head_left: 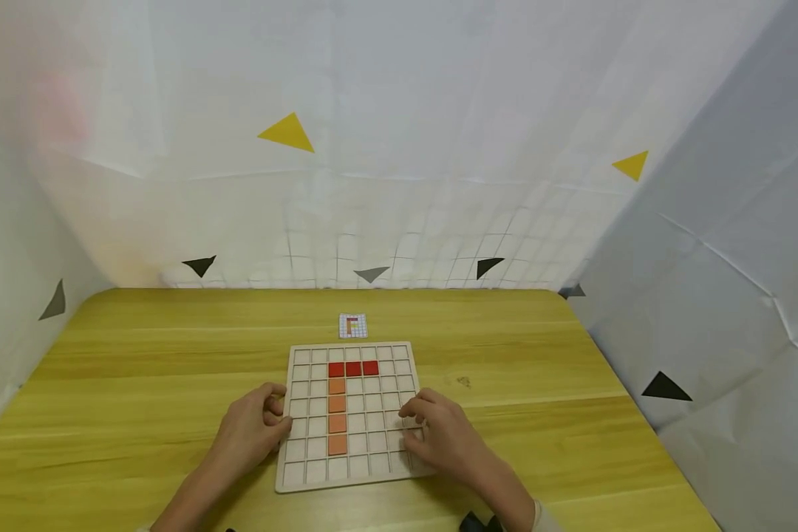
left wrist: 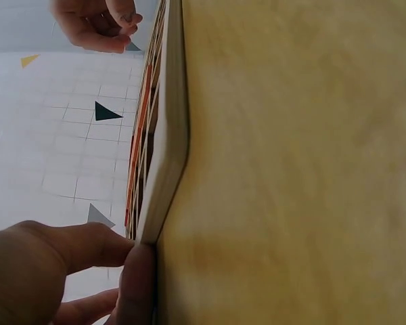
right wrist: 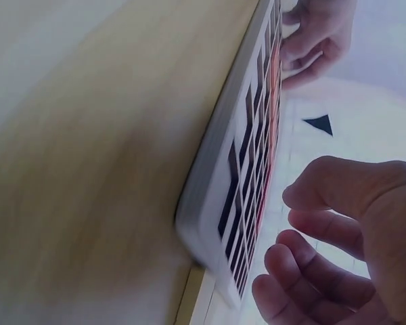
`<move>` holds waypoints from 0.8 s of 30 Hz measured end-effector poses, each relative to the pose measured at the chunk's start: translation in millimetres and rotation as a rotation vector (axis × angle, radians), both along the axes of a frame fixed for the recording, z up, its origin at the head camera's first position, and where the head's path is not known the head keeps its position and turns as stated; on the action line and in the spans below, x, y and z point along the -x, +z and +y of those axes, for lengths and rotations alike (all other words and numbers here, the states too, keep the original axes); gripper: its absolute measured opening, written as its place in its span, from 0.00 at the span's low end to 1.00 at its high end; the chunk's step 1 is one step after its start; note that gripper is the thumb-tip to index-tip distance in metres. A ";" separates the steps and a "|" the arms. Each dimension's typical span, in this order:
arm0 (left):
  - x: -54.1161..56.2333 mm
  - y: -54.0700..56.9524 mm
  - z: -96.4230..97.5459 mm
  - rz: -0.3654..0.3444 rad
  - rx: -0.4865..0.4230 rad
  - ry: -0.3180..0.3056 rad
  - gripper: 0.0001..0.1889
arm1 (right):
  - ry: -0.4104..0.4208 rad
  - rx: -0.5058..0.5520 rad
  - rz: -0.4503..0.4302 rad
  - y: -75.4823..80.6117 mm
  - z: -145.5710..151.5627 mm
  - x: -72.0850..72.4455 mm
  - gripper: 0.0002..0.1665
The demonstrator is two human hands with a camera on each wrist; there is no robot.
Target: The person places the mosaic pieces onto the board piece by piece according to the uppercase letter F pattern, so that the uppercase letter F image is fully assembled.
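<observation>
A pale wooden grid board (head_left: pixel 372 465) lies on the table. Set in its cells are a row of three red square tiles (head_left: pixel 353 369) and, below the row's left end, a column of orange square tiles (head_left: pixel 337 404). At the board's left edge, my left hand (head_left: pixel 253 425) holds the rim with thumb and fingertips, seen close up in the left wrist view (left wrist: pixel 61 271). My right hand (head_left: pixel 445 436) hovers over the right edge, fingers loosely bent. Nothing shows between those fingers in the right wrist view (right wrist: pixel 338 250).
Behind the board lies a small card (head_left: pixel 353 326) printed with a coloured grid pattern. The wooden table (head_left: pixel 539 355) meets white sheets (head_left: pixel 399 148) at its back and sides. A dark object (head_left: pixel 479 523) shows at the bottom edge, near my right forearm.
</observation>
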State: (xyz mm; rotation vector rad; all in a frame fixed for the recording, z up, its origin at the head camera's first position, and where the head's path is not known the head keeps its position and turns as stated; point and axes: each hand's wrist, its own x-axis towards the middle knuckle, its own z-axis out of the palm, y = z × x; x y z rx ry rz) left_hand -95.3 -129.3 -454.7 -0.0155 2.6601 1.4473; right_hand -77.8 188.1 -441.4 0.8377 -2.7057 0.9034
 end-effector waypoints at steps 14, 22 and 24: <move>0.9 -1.2 -0.4 0.004 0.001 -0.001 0.23 | -0.119 -0.068 -0.006 -2.0 29.9 3.2 0.14; 0.5 -0.1 -0.2 0.006 -0.023 -0.003 0.23 | -0.128 -0.071 -0.026 -5.3 39.2 2.5 0.14; 0.4 -0.2 -0.4 0.005 -0.026 -0.003 0.23 | -0.132 -0.070 -0.034 -6.3 40.4 2.5 0.15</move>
